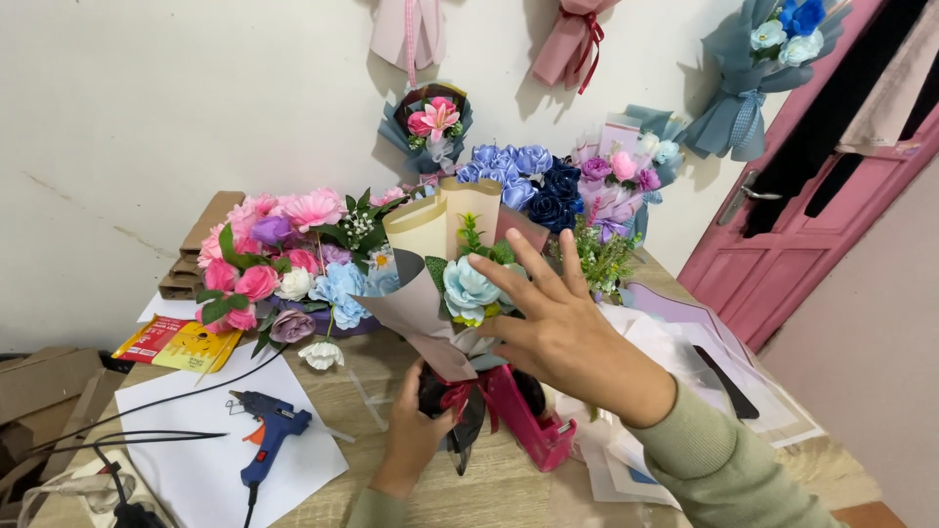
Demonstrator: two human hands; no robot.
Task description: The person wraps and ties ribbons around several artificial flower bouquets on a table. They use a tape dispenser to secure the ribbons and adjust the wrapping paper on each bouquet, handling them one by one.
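The left hand (416,430) has its fingers closed around the ribbon-tied neck of a small bouquet (460,293), held upright above the tabletop (509,489). The right hand (562,328) is open, fingers spread, against the blooms. Judging from this, a firm neck grip and light fingertip touches would suit best. The bouquet has a pale blue rose, green sprigs and beige and cream wrapping paper.

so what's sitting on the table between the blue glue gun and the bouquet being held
In the head view, mostly bare white paper and wooden table lie between the glue gun and the bouquet held by the left hand; a thin clear stick lies there too.
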